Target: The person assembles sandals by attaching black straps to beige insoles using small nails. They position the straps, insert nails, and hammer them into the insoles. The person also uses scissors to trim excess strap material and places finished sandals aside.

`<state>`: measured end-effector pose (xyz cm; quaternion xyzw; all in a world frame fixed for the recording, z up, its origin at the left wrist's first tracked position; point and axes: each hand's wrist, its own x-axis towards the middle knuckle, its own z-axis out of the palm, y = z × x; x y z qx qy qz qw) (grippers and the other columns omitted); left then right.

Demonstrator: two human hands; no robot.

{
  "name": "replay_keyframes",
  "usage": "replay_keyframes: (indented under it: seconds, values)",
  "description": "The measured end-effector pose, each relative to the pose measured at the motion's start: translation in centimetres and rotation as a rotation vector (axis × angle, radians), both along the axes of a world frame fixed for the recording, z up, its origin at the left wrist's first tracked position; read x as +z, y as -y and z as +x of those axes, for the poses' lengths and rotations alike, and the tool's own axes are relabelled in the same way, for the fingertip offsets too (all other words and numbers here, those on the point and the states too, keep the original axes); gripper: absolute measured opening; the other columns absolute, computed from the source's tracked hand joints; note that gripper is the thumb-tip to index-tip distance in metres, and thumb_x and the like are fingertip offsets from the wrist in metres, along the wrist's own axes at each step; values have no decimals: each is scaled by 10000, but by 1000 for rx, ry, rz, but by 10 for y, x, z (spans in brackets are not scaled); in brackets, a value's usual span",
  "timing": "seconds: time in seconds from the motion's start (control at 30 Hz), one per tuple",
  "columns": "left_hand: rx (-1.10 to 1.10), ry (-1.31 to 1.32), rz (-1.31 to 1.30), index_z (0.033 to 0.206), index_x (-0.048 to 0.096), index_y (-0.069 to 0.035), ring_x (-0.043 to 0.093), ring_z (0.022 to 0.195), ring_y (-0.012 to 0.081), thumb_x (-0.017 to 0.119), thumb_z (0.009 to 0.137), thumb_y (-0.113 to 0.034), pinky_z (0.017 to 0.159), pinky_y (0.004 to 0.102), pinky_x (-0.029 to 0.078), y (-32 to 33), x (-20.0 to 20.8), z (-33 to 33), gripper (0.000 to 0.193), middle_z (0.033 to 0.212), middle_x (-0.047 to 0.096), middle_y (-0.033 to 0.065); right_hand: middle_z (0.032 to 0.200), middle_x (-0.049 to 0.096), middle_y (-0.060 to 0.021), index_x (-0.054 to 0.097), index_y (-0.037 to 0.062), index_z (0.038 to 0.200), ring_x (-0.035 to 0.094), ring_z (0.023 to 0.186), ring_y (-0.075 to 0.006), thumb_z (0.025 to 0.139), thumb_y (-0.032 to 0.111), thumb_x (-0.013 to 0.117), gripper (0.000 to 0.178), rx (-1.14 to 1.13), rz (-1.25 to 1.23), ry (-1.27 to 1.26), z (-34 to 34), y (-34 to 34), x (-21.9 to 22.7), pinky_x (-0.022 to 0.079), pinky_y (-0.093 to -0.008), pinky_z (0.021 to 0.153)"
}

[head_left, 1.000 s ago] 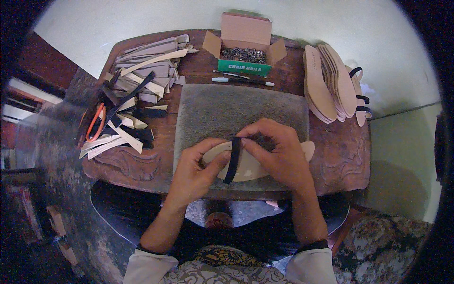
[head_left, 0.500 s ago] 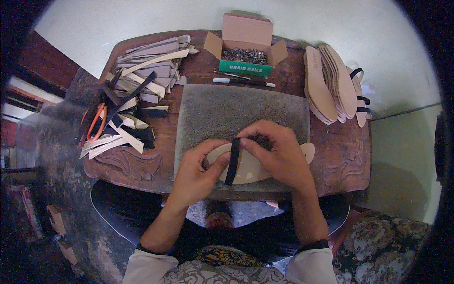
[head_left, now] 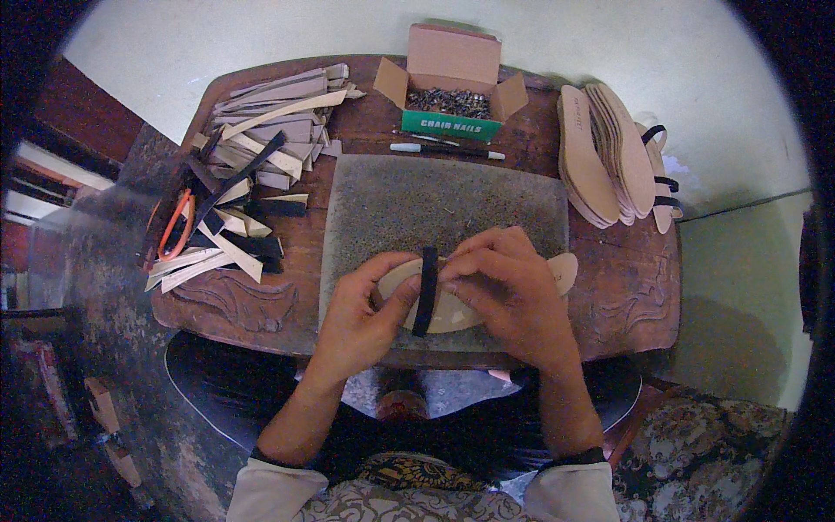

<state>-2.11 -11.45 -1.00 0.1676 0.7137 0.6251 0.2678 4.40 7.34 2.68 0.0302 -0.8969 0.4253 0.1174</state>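
A beige shoe sole [head_left: 461, 317] lies crosswise low over the grey mat, its narrow end pointing right. Across it stands a narrow black strap [head_left: 426, 300], its upper end reaching past the sole's far edge. My left hand [head_left: 370, 296] is closed around the sole's left end, thumb on top beside the strap. Just right of the strap, the fingertips of my right hand [head_left: 504, 291] are pinched together above the sole. Whatever they hold, if anything, is too small to make out. My right hand hides part of the sole.
Around the work lies a grey mat [head_left: 391, 200] on a carved wooden table [head_left: 631, 287]. Strips [head_left: 278, 130] and orange-handled scissors [head_left: 178, 226] are at left. A green box of nails [head_left: 448, 126] and a pen [head_left: 448, 151] sit behind; stacked soles [head_left: 591, 165] and strapped soles [head_left: 663, 183] stand right.
My right fingertips have come off the strap's upper part and moved slightly right and down, pinched together. The strap's top now shows free. My left hand keeps its hold.
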Motion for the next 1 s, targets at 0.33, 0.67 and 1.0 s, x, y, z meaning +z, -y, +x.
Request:
replay_keyframes:
  seconds: [0.33, 0.67, 1.0]
  values:
    - [24, -16, 8, 1115, 616, -15, 453, 548, -7, 628, 926, -133, 440, 204, 338, -2, 5, 2, 223, 751, 612, -19, 997, 575, -68, 672, 135, 929, 527, 1021, -292, 797, 142, 696, 135, -16, -72, 90, -2, 2, -5, 399, -418, 890]
    - [-5, 13, 20, 1125, 595, -10, 452, 548, -14, 606, 928, -101, 443, 190, 329, -1, 1, 1, 217, 772, 610, -14, 1012, 653, -45, 662, 125, 943, 588, 1013, -268, 814, 194, 710, 155, -71, -175, 215, -4, 6, -7, 377, -394, 908]
    - [-10, 81, 8, 1124, 588, 4, 568, 792, 70, 588, 927, -66, 648, 229, 469, -2, 4, 1, 210, 911, 641, 46, 975, 702, -102, 670, 30, 1013, 673, 938, -204, 767, 51, 738, 256, -115, -197, 144, -5, 9, -10, 499, -313, 833]
